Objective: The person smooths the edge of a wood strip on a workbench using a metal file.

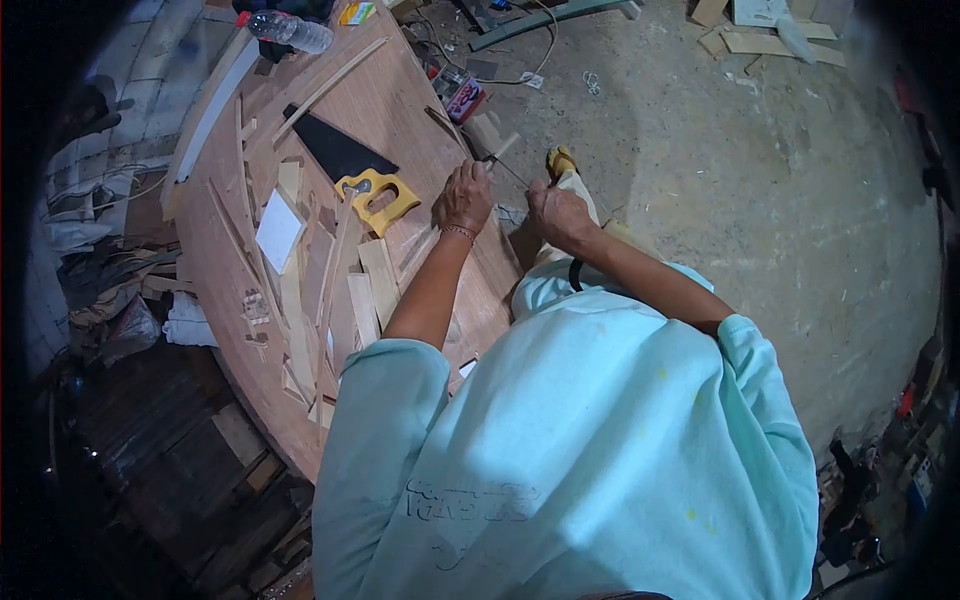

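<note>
My left hand point(466, 198) is closed at the right edge of the wooden work board, around the lower end of a thin pale wood strip point(507, 146). My right hand point(561, 215), just beyond that edge, is closed too. From it a thin, dark, rod-like tool point(513, 172) reaches toward the strip near my left fingers. The tool's handle is hidden in my grip, and I cannot make out its kind. A handsaw point(381, 200) with a yellow handle and dark blade lies flat to the left of my left hand.
Wood strips point(372, 285) and a white diamond-shaped piece point(280, 231) lie on the board point(395, 95). A plastic bottle point(290, 32) rests at its far end. A red box point(465, 101) is beside the board; wood scraps point(770, 43) lie on the concrete floor point(720, 200).
</note>
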{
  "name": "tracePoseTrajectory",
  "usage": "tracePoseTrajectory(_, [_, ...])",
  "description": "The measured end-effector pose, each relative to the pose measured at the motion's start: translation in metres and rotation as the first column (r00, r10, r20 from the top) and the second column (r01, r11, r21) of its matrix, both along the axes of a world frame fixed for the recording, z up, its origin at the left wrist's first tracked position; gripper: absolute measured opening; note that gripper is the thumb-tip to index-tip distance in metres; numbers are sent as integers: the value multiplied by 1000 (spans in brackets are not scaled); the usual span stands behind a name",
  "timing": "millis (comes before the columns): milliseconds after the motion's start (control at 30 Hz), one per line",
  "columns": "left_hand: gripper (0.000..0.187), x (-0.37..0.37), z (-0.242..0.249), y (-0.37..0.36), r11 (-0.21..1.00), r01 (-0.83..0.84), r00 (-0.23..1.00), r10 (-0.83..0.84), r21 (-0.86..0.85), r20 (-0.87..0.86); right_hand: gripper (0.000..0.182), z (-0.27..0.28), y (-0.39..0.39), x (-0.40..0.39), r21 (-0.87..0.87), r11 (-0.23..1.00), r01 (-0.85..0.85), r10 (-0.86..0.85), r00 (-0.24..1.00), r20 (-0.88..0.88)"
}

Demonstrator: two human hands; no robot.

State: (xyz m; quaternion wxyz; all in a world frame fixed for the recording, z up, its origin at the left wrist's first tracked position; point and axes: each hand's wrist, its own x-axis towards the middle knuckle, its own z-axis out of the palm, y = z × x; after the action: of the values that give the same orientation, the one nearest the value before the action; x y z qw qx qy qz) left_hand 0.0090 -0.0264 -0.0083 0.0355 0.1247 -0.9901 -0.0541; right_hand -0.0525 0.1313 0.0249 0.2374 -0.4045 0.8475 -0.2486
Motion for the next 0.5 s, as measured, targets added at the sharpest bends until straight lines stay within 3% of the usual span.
tracePoseTrajectory(133, [14, -1, 2, 2, 1000, 14, 999, -14, 3, -42, 21, -8, -30, -12, 59, 997, 50, -51, 999, 13])
tracePoseTrajectory(200, [14, -2, 5, 1, 1000, 1, 1000, -1, 8, -30, 21, -18, -33, -11, -50, 998, 40, -43, 998, -50])
tracePoseTrajectory(500, [12, 0, -3, -1, 994, 100, 994, -102, -54, -42, 21, -28, -17, -6, -109, 994, 8, -16, 997, -73])
